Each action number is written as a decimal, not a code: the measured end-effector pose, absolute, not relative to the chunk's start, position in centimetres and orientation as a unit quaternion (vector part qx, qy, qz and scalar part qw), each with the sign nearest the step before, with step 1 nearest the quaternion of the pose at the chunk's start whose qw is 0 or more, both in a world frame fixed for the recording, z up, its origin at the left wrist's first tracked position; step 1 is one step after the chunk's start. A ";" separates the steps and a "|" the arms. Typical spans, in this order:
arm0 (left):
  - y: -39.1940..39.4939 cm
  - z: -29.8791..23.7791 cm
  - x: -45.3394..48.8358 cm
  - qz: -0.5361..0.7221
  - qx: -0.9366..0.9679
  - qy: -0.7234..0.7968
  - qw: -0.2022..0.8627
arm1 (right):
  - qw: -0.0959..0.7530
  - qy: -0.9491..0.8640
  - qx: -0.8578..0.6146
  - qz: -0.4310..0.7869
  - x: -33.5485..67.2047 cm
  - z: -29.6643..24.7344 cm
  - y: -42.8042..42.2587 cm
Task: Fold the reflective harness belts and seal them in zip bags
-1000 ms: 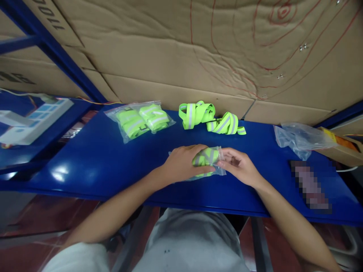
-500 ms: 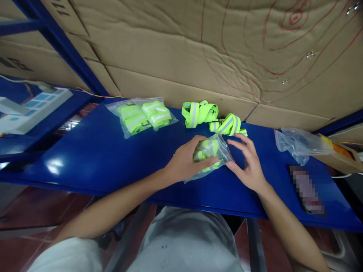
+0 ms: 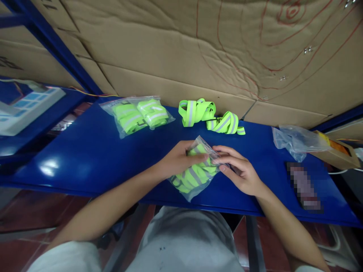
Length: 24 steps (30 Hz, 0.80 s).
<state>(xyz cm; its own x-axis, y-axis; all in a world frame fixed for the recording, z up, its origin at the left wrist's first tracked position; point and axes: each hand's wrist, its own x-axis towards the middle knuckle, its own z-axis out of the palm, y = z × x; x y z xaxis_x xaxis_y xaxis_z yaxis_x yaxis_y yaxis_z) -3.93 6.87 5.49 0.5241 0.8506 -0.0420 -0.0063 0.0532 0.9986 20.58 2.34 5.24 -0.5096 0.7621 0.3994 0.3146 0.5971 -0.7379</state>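
My left hand (image 3: 181, 158) grips a clear plastic zip bag (image 3: 195, 177) tilted above the blue table, its thumb lying across the front. Inside the bag is a folded neon-yellow reflective strap with grey stripes. At the bag's right end, the bent fingers and thumb of my right hand (image 3: 241, 172) pinch its mouth edge. Just beyond my hands lie two loose coiled reflective straps, a larger one (image 3: 195, 113) and a flatter one (image 3: 225, 123). Farther left, folded straps (image 3: 130, 118) rest in clear bagging (image 3: 109, 105).
Cardboard with red drawn lines (image 3: 170, 49) walls the back of the blue table (image 3: 113, 166). On the right are clear plastic bags (image 3: 300, 141), a small cardboard box (image 3: 340, 153) and a blurred-out phone-like object (image 3: 303, 185). A white device (image 3: 28, 109) stands far left.
The bag has turned, and more of the strap in it shows below my left hand. My right fingers, spread apart before, have closed on the bag's mouth. The view has shifted slightly.
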 end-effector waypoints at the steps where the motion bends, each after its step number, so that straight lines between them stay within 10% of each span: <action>1: 6.8 5.4 -3.9 0.342 0.585 0.367 0.637 | 0.370 -0.814 -0.342 0.289 20.5 5.2 2.4; 24: 8.0 5.1 -3.9 0.399 0.536 0.399 0.628 | 0.393 -0.621 -0.477 0.482 21.4 4.8 3.6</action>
